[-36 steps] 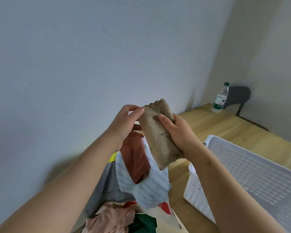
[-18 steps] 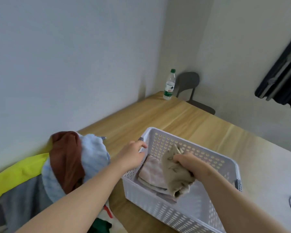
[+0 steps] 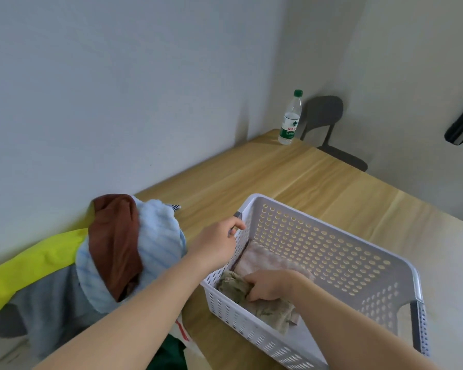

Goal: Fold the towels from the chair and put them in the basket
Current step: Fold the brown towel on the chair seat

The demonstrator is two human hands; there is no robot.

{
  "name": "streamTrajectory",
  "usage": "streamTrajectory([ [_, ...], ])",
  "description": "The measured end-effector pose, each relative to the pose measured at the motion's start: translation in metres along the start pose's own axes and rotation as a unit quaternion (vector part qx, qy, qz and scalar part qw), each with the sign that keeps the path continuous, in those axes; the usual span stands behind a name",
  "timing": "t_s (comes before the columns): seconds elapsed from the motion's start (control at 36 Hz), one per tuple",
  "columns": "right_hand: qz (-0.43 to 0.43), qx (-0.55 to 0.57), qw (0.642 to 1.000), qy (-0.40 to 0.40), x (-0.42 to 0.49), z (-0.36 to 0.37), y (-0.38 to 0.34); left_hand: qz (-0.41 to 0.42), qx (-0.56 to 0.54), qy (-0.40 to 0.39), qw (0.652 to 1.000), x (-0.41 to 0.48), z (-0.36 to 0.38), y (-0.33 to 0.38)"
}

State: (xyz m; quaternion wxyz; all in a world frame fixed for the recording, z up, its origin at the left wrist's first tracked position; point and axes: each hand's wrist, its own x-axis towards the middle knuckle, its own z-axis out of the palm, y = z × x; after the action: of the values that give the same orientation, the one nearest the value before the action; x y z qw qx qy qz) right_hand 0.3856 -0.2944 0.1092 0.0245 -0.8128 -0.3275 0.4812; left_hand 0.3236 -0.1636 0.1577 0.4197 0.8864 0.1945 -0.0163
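On my feed the wooden table (image 3: 251, 177) fills most of the view and runs up against the wall. The white perforated basket (image 3: 318, 244) sits on it, near edge towards me. Left of the basket is a heap of laundry: gray cloth (image 3: 51, 303) at the bottom, yellow cloth (image 3: 38, 263) behind it, and a light blue towel (image 3: 158, 236) on top with a brown towel (image 3: 112, 236) draped over it. I can't see what the heap rests on.

Inside the basket a pink towel (image 3: 262, 259) lies flat against the left end. The beige towel (image 3: 275, 311) is bunched on the basket floor, partly on the pink one and against the near wall.

My hands are apart. The right hand (image 3: 270, 287) is down inside the basket, fingers curled into the beige towel and gripping it. The left hand (image 3: 219, 244) is at the basket's near-left corner with its fingers bent at the rim. I can't tell whether it holds the rim or only touches it.

A gray chair (image 3: 324, 113) stands at the far corner of the table. A clear bottle (image 3: 290, 118) with a green cap stands upright on that corner, well apart from the basket.
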Motion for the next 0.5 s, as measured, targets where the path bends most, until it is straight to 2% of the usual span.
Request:
streamTrajectory([
  [0.06, 0.001, -0.039, 0.999, 0.037, 0.008, 0.006, 0.003, 0.000, 0.000, 0.003, 1.000, -0.001, 0.000, 0.001],
  [0.17, -0.004, -0.036, 0.995, 0.089, 0.017, 0.015, 0.004, 0.001, -0.016, -0.004, 1.000, -0.003, -0.001, 0.002],
  [0.31, -0.001, -0.102, 0.976, 0.191, 0.012, 0.008, -0.004, 0.012, -0.011, -0.007, 1.000, -0.002, -0.001, 0.003],
  [0.39, -0.047, -0.043, 0.988, 0.141, 0.012, 0.007, -0.006, 0.014, -0.009, -0.010, 1.000, -0.001, 0.000, 0.003],
  [0.44, -0.040, 0.032, 0.997, 0.061, 0.011, 0.013, -0.006, 0.015, -0.011, -0.015, 1.000, -0.002, -0.001, 0.003],
  [0.5, -0.016, 0.062, 0.998, 0.010, 0.009, 0.018, -0.006, 0.019, -0.012, -0.025, 0.999, -0.002, -0.002, 0.004],
])
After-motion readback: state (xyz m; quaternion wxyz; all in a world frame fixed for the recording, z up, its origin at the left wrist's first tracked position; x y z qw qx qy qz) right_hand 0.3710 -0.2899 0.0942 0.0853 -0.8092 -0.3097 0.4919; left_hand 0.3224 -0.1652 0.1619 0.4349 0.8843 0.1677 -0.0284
